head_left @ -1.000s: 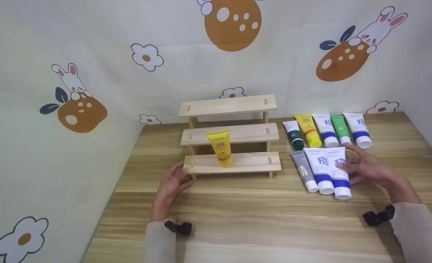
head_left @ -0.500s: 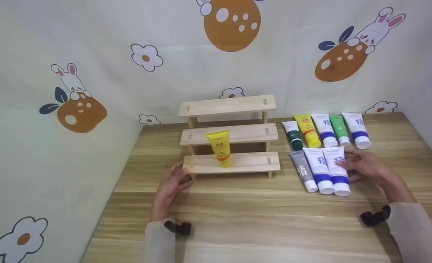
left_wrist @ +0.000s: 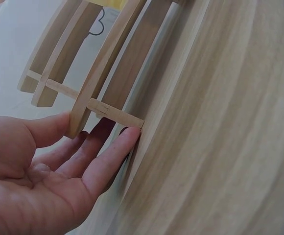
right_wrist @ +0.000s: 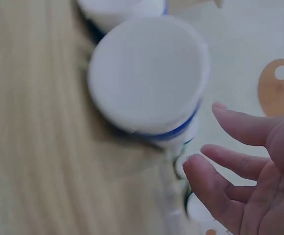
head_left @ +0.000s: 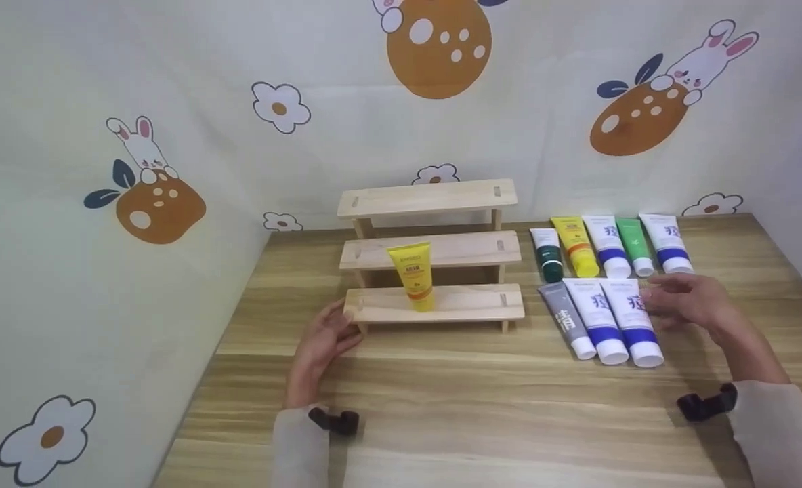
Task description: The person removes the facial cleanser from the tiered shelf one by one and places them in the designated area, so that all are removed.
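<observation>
My left hand point(head_left: 324, 342) holds the left end of the lowest step of a three-step wooden display shelf point(head_left: 435, 254). In the left wrist view, its thumb rests on the board's end and a fingertip is against the leg. A yellow squeeze tube point(head_left: 414, 278) stands cap down on that lowest step. My right hand point(head_left: 695, 305) is beside the rightmost white squeeze tube point(head_left: 631, 318) of the front row, fingers loosely spread, nothing between them. A white tube with a blue band point(head_left: 597, 318) and a grey tube point(head_left: 567, 322) lie to its left.
Behind, several tubes lie in a row: dark green and white point(head_left: 546, 254), yellow point(head_left: 576, 247), white point(head_left: 607, 247), light green point(head_left: 635, 247) and white point(head_left: 667, 244). A printed cloth backdrop point(head_left: 347, 135) rises behind the wooden table point(head_left: 475, 407).
My right thumb has come off the rightmost front tube, and the hand has drawn slightly right. That tube's cap end has shifted a little right. My left hand stays at the shelf.
</observation>
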Action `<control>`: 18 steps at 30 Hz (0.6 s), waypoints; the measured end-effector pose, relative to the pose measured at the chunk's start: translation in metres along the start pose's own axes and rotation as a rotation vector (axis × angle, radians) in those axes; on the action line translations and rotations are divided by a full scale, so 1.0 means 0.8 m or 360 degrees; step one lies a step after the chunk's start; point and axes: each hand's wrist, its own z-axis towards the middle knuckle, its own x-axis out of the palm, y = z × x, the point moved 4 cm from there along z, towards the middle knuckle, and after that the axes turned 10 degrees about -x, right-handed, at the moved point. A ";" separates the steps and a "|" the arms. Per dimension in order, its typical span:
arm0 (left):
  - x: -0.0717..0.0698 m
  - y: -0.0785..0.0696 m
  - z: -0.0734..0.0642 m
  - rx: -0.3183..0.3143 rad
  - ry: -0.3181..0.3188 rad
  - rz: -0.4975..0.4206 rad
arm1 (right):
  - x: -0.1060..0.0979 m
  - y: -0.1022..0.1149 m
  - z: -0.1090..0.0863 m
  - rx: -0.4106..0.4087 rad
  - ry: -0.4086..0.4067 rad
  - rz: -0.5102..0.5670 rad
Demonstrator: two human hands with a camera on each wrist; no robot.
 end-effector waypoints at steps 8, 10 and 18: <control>0.001 0.000 -0.002 -0.0011 -0.0014 0.0014 | 0.035 0.079 -0.018 -0.0234 -0.0134 -0.0032; 0.001 0.000 -0.002 -0.0007 -0.0007 0.0018 | 0.045 0.098 -0.022 -0.0304 -0.0134 -0.0023; 0.000 0.000 0.000 0.0027 0.0017 -0.0048 | 0.084 0.152 -0.024 -0.0551 -0.0131 0.0010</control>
